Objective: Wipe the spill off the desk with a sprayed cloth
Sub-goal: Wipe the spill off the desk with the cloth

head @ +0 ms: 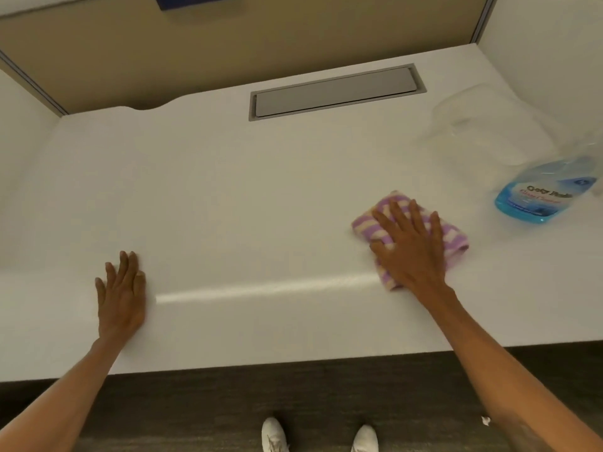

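Observation:
A folded purple-and-cream striped cloth (453,234) lies on the white desk (244,190), right of centre. My right hand (409,246) presses flat on top of it, fingers spread. My left hand (122,295) rests palm down on the bare desk near the front left, holding nothing. A spray bottle of blue cleaner (541,190) stands at the right edge; its clear upper part is blurred. No spill shows on the desk surface.
A grey cable-hatch lid (336,91) is set into the desk at the back. Partition walls enclose the desk on the left, back and right. Below the front edge are dark floor and two white shoes (319,435).

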The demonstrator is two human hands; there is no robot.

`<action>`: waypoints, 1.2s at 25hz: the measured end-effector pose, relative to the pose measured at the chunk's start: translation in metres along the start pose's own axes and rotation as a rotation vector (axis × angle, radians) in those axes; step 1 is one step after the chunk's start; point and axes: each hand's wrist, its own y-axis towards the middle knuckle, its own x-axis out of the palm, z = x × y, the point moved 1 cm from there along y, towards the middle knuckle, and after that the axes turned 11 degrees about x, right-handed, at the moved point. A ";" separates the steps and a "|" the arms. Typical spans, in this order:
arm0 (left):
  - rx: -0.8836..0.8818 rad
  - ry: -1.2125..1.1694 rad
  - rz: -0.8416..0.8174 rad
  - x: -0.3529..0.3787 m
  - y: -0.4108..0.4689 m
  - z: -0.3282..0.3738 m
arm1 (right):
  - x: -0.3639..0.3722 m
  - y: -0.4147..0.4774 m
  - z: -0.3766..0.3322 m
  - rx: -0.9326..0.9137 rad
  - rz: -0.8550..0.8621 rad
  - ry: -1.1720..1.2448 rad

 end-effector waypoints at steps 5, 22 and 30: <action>0.009 -0.017 0.009 0.000 0.003 0.000 | 0.001 0.074 -0.086 0.090 0.047 0.130; 0.036 -0.055 -0.007 -0.009 0.068 -0.007 | 0.003 0.140 -0.056 0.392 0.133 0.198; 0.046 -0.078 0.010 -0.009 0.075 -0.008 | 0.015 0.100 -0.175 -0.090 0.035 0.113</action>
